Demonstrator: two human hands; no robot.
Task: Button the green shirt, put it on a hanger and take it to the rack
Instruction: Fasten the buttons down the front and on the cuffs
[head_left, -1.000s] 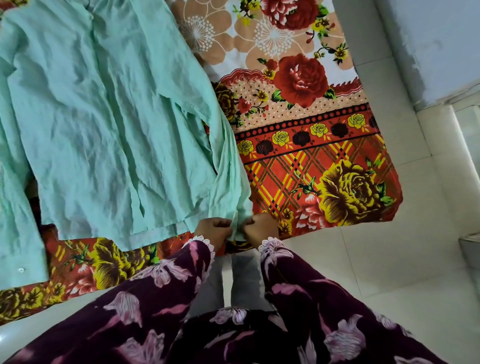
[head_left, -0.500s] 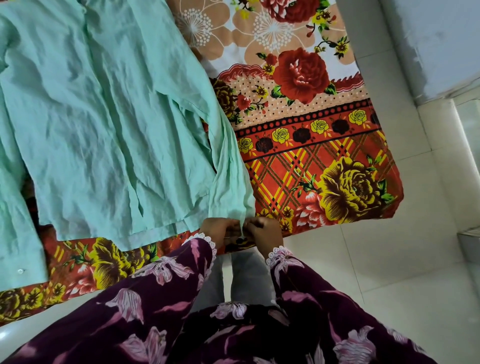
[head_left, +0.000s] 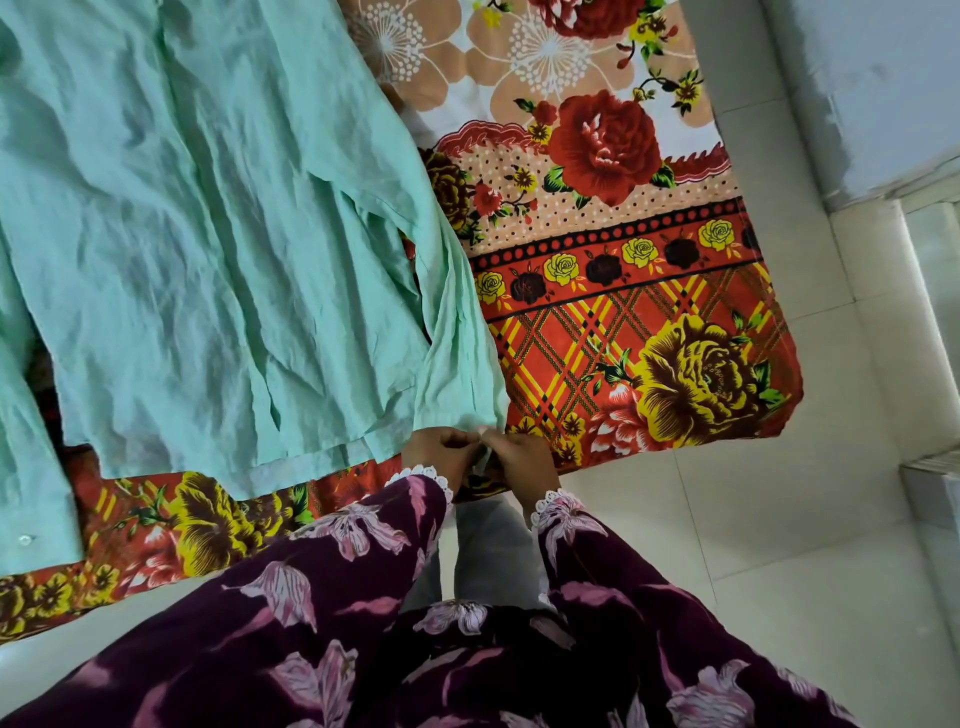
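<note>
1. Green shirt lies spread flat on the floral bedsheet, hem toward the person. Its right sleeve runs down to the near bed edge, cuff at the hands.
2. Change over the last 1 s: hands were apart on the cuff, now drawn together until knuckles nearly touch. Shirt body hasn't shifted.
3. Left hand: fingers curled, pinching the cuff edge. Right hand: same, gripping the opposite flap of that cuff.
4. My read: she is closing the cuff button. Button and hole are hidden by the fingers, so can't tell if it is through yet.
5. Other sleeve's cuff at far left shows 1 button.
6. Task is early: no hanger or rack in view.
</note>
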